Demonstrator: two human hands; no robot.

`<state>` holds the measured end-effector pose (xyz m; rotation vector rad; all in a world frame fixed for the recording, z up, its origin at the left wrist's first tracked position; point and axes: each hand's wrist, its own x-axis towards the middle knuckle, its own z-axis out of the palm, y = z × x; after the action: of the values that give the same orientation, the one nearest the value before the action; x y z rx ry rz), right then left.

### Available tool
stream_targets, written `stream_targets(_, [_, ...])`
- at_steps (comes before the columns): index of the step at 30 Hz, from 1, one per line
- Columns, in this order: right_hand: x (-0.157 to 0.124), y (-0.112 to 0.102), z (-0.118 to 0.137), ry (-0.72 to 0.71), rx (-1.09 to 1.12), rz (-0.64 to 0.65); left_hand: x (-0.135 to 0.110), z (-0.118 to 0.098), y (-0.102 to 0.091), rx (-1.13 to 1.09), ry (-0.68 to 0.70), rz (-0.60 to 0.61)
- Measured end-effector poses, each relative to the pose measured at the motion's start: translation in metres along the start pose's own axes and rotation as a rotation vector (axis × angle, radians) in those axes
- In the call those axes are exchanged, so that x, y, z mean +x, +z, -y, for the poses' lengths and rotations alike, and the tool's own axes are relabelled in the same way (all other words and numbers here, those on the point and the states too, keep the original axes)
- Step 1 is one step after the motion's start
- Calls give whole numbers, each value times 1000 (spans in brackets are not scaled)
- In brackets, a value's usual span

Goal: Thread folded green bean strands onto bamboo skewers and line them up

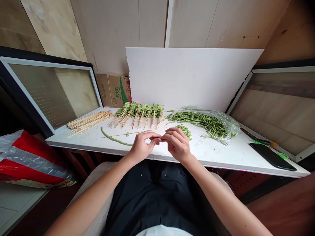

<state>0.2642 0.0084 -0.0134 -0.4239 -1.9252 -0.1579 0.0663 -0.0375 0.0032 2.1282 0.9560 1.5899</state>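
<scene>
My left hand (144, 145) is closed in a pinch on a long green bean (113, 139), whose free length curves away to the left over the table. Fingertip to fingertip with it, my right hand (178, 144) pinches the bean's other end, mostly hidden by the fingers. Behind my left hand lies a bamboo skewer (110, 135) with a short bean piece (127, 134) at it. A small heap of cut bean pieces (184, 131) sits just beyond my right hand.
Loose skewers (90, 122) lie at the left, beside stacked skewers of threaded beans (140, 111). A plastic bag of long beans (209, 123) is at the right, near a black phone (272, 155). A cardboard box (113, 90) and white board (192, 78) stand behind.
</scene>
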Motion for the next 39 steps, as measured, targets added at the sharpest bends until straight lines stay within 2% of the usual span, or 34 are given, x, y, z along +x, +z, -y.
stream_targets(3, [2,2,4,20,39,10,-1,3,4,64,15,-11])
stream_targets(6, [4,6,9,105,120,16,-2,7,5,118,14,0])
stream_targets(14, [7,13,19,293,272,-54,-5,18,6,206,67,-16])
stream_targets(20, [-1,23,14,475,410,-37,-7,26,7,247,69,-20])
stream_targets(26, [-7,32,5,685,644,-12,-8,32,7,277,85,-49])
stream_targets(30, [-4,30,0,723,749,8,-8,30,9,280,71,-59])
stream_targets(36, [-4,30,0,762,792,33,-6,29,8,299,41,-56])
stream_targets(39, [-2,23,-12,792,797,-97,-3,23,5,216,9,-86])
